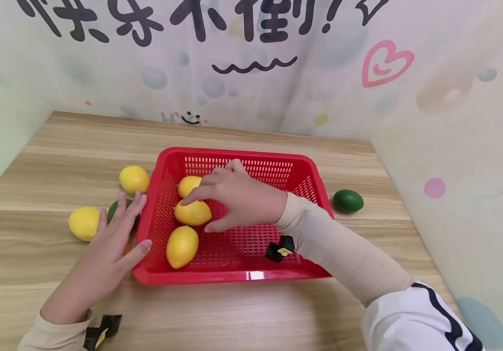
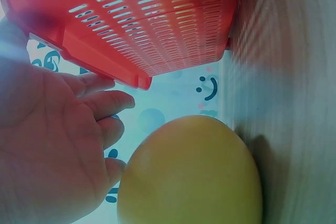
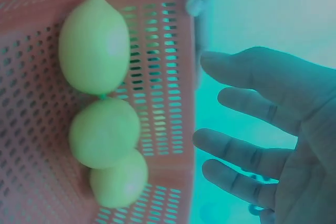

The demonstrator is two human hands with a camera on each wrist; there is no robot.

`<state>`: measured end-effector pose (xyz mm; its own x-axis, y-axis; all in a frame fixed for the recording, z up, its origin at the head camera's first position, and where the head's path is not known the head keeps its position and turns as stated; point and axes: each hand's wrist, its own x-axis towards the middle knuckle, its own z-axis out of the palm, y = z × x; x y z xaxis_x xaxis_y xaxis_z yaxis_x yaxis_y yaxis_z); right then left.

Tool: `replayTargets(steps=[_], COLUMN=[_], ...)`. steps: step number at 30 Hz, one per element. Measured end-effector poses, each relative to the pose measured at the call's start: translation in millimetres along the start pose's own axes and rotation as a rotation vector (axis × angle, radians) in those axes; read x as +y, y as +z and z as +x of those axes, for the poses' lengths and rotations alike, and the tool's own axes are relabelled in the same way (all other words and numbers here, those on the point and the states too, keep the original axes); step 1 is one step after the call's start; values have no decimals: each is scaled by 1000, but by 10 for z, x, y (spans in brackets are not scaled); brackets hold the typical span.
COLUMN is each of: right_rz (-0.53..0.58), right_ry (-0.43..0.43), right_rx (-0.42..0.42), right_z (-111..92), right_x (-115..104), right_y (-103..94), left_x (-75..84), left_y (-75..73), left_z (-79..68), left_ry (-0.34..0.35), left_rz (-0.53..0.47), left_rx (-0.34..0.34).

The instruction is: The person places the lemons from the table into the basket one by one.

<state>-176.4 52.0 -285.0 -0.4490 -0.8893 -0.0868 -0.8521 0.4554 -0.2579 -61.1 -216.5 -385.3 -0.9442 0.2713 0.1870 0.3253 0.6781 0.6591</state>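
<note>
Three lemons (image 1: pixel 182 247) lie in a row along the left side of a red plastic basket (image 1: pixel 234 280). My right hand (image 1: pixel 242 195) hovers above them with spread, slightly bent fingers and nothing in its grasp; in the right wrist view its fingers stand apart from the lemons (image 3: pixel 94 45). At the basket's left wall is my left hand (image 1: pixel 113 246), fingers extended and thumb tip at the rim. Its fingers partly hide a dark green fruit (image 1: pixel 113 210). The left wrist view has a large yellow fruit (image 2: pixel 191 177) on the table below the palm (image 2: pixel 47 135).
Left of the basket, two more lemons (image 1: pixel 134 179) (image 1: pixel 84 223) sit on the wooden table (image 1: pixel 14 253). A dark green fruit (image 1: pixel 348 201) lies to the basket's right. Behind the table hangs a printed backdrop (image 1: pixel 251 92), with walls on both sides.
</note>
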Motion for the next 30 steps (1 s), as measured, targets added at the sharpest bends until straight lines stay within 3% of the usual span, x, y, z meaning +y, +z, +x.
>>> replayTargets(steps=[12, 30], right_rz=[16, -23], right_ry=[58, 109], right_rx=[113, 198], right_z=[-324, -636], right_x=[137, 326], right_y=[-285, -392], left_x=[1, -5], left_y=[-18, -10], left_z=[7, 22], left_ry=[-12, 4], left_rz=[-7, -1], left_rx=[-7, -4])
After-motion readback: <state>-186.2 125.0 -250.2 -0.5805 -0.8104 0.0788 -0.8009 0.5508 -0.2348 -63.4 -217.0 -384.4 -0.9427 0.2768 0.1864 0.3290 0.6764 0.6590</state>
